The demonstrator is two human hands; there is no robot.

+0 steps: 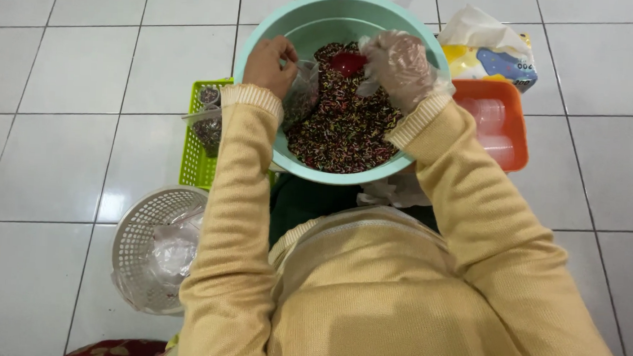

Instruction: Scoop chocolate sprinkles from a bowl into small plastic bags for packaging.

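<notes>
Here we pinch a small clear bag in our bare left hand while our gloved right hand grips a red scoop over the sprinkle-filled mint basin between green basket and orange tray.

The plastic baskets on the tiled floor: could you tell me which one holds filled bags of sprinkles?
The bright green rectangular plastic basket, left of the mint bowl. The round white plastic basket nearer the person holds only crumpled clear plastic.

Glossy floor tiles, smooth plastic basin, knitted cloth sleeves.
</notes>
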